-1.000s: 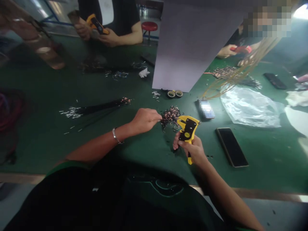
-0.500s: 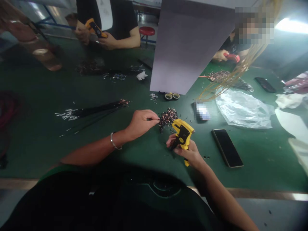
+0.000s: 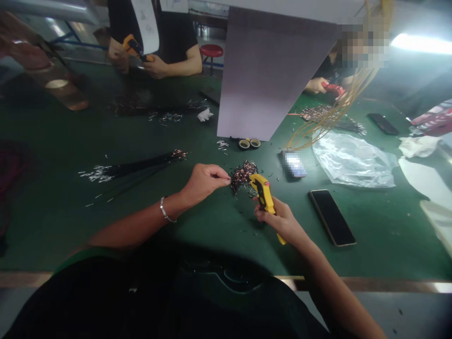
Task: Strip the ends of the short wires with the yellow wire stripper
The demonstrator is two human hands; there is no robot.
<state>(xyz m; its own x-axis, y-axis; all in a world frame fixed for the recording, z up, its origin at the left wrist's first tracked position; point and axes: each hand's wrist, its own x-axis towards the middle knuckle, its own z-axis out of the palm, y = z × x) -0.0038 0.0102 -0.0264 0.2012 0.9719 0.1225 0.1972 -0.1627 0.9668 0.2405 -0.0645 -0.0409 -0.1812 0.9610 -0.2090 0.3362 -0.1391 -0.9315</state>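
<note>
A yellow and black wire stripper (image 3: 263,190) is gripped in my right hand (image 3: 278,215), its jaws pointing up and left over the edge of a heap of short dark and copper-coloured wire bits (image 3: 244,173). My left hand (image 3: 208,181) is closed in a pinch at the left side of that heap. Whatever lies between its thumb and fingertip is too small to make out. To the left rests a bundle of black wires (image 3: 141,165), with silvery ends at its left and copper-coloured ends at its right.
A phone (image 3: 332,217) lies right of my right hand. Behind the heap are two tape rolls (image 3: 249,143) below a grey panel (image 3: 271,75). A clear plastic bag (image 3: 353,157) lies at right. Across the green table (image 3: 212,235), two people hold tools, one orange-yellow, one red.
The wire stripper has turned in my right hand, showing more edge-on, and its handles look closer together. My left hand keeps its pinch beside the heap. The whole view has shifted slightly.
</note>
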